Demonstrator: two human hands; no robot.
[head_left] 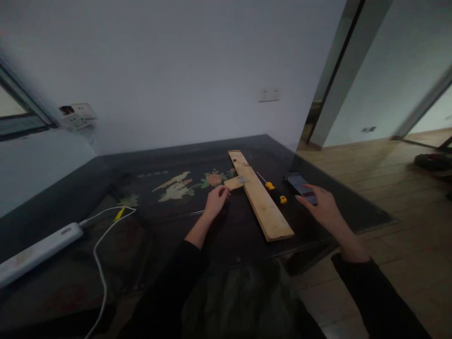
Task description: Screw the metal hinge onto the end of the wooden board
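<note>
It is dim and grey in here. Some light may come from the window (pixel 12 103) on the left. The dark table (pixel 151 154) shines just a little. Everything looks a bit fuzzy, and the sides look stretched.

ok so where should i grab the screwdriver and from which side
Probably best to take the screwdriver by its thick handle, right hand coming from above and the right: the handle end points toward you, the thin shaft away, and the board lies along its left.
</note>
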